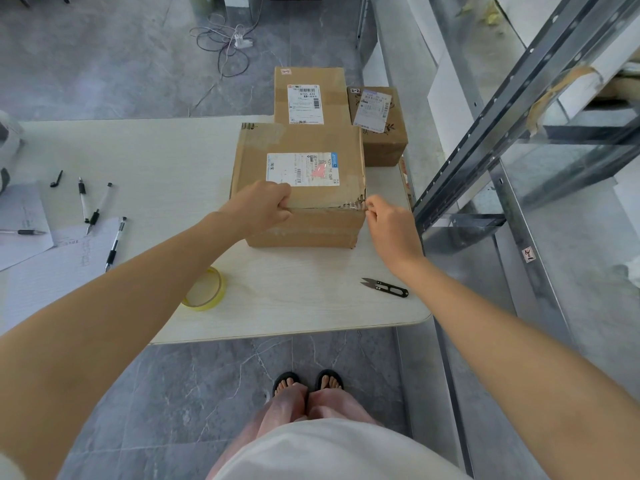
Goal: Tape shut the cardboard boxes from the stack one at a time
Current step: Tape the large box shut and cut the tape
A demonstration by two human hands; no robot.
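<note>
Left hand [265, 206] sits at the near top edge of the nearest box [301, 161], its fingers curled over that edge and gripping it, just below the white shipping label [303, 169]. Right hand [388, 221] is at the box's near right corner, with thumb and fingertips pinched together on a crinkled strip of clear tape [349, 204] that runs along the same edge. The two hands are apart, one at each end of the strip.

This box rests on a pale surface [311, 306], directly in front of the person. Two more cardboard boxes stand behind it, touching it: a taller one [311, 95] at the back and a smaller one [379, 133] to the right. Nearer the person, a yellowish tape roll [204, 289] lies flat under the left forearm, and black thread snips [384, 287] lie beneath the right wrist. Several pens [116, 242] and sheets of paper [52, 271] are spread at the far left. Grey metal shelving [519, 98] stands to the right.
</note>
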